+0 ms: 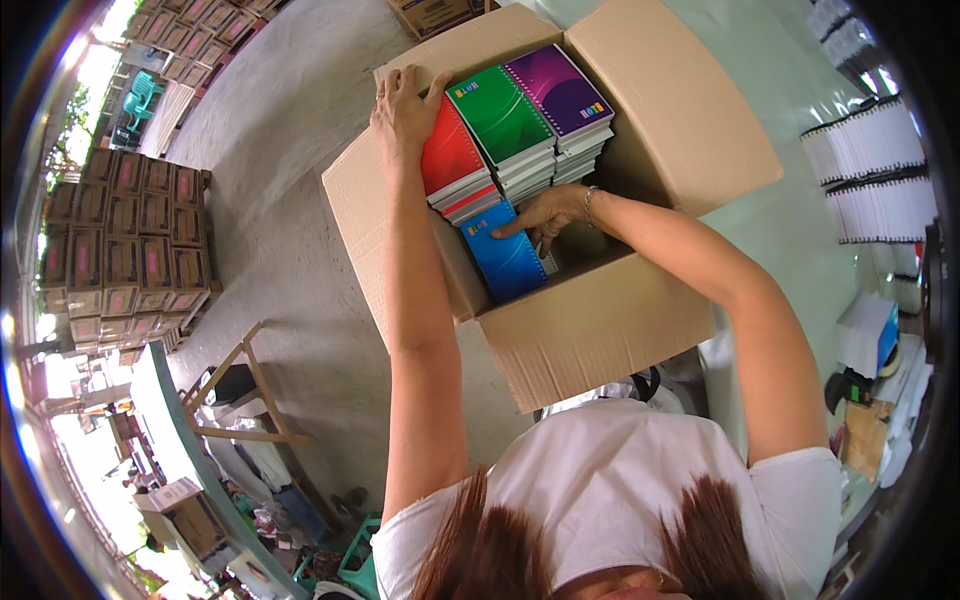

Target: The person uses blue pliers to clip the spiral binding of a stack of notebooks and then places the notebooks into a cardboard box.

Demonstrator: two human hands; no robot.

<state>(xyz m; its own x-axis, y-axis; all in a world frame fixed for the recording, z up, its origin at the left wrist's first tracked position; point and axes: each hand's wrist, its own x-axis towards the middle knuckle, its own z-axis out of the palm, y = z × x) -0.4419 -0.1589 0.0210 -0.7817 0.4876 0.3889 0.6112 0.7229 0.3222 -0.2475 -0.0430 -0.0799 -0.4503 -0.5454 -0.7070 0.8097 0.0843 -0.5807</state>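
An open cardboard box (590, 310) stands in front of me with spiral notebooks stacked inside. At its far side are stacks of red notebooks (447, 155), green notebooks (500, 112) and purple notebooks (560, 88). A lower stack of blue notebooks (505, 265) sits in the near left corner. My right hand (550, 214) reaches into the box and grips the blue stack, its thumb on the top cover and its fingers down the right side. My left hand (405, 115) rests on the box's left edge beside the red stack, fingers apart and thumb stretched out.
The box stands against a pale green tabletop (740, 260). More spiral-bound stacks (880, 205) lie along the right. On the floor at left is a tall pile of brown cartons (130, 240), with a wooden frame (250, 385) nearer me. Another carton (435, 15) stands beyond the box.
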